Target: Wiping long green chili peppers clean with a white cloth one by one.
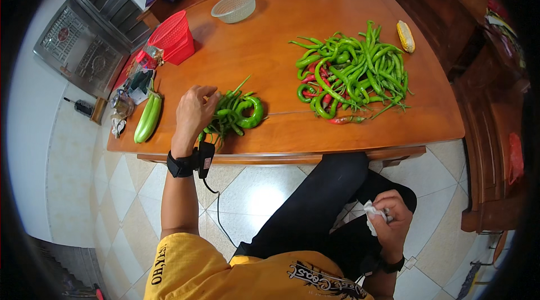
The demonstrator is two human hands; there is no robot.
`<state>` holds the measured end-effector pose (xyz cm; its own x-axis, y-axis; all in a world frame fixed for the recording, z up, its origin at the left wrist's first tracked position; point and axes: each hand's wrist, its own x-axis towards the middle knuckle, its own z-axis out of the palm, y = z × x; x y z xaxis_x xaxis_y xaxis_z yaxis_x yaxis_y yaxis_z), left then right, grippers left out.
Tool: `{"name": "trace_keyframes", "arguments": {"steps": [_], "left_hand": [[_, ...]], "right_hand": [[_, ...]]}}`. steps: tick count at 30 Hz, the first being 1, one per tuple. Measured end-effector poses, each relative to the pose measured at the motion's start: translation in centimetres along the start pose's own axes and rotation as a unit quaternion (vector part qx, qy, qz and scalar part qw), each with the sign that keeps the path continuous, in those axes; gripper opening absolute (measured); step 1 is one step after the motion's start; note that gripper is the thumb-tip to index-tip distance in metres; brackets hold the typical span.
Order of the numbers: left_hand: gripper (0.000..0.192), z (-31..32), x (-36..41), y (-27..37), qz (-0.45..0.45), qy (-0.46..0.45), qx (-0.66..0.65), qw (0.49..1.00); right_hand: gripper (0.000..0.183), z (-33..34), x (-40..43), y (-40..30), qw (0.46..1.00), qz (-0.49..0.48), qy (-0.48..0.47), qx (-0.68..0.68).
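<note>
My left hand is over the left edge of a small pile of green peppers near the table's front edge; its fingers are bent, and whether they grip a pepper cannot be made out. In my right hand, above my lap, is a crumpled white tissue or cloth. A larger heap of long green peppers with red chili peppers among them lies on the right half of the wooden table. Pale green eggplants lie left of my left hand.
Red plastic baskets stand at the table's left edge, near a glass jar. A pale plastic basket sits at the far side. A partly bare corn cob lies far right. A cable hangs from my left wrist.
</note>
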<state>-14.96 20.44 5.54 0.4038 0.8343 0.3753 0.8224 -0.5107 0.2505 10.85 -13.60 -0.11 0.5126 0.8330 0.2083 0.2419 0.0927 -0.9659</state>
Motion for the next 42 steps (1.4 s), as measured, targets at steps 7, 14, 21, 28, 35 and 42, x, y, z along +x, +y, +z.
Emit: {"name": "trace_keyframes", "arguments": {"steps": [7, 14, 21, 28, 35, 42], "left_hand": [[0.032, 0.1, -0.6, 2.2, -0.021, 0.126, -0.121, 0.984], [0.025, 0.3, -2.0, 1.8, 0.053, 0.034, -0.034, 0.997], [0.022, -0.8, -2.8, 8.0, 0.138, 0.097, -0.124, 0.978], [0.019, 1.6, -3.3, 15.1, 0.205, -0.026, -0.228, 0.951], [0.028, 5.2, -2.1, 17.8, 0.269, -0.025, -0.145, 0.952], [0.034, 7.4, -1.5, 19.4, 0.282, -0.035, -0.086, 0.955]], "right_hand": [[0.014, -0.1, -0.2, 0.5, 1.000, 0.004, 0.017, 0.017], [0.010, -0.4, -0.7, 0.9, 0.996, 0.046, 0.032, 0.069], [0.011, 0.0, -0.4, 0.7, 0.974, 0.138, 0.042, 0.177], [0.015, -0.7, -0.9, 1.3, 0.985, 0.107, 0.058, 0.122], [0.023, -1.6, -1.1, 1.3, 0.977, 0.126, 0.057, 0.164], [0.051, -2.1, -0.7, 0.1, 0.991, 0.084, -0.040, 0.091]]}}
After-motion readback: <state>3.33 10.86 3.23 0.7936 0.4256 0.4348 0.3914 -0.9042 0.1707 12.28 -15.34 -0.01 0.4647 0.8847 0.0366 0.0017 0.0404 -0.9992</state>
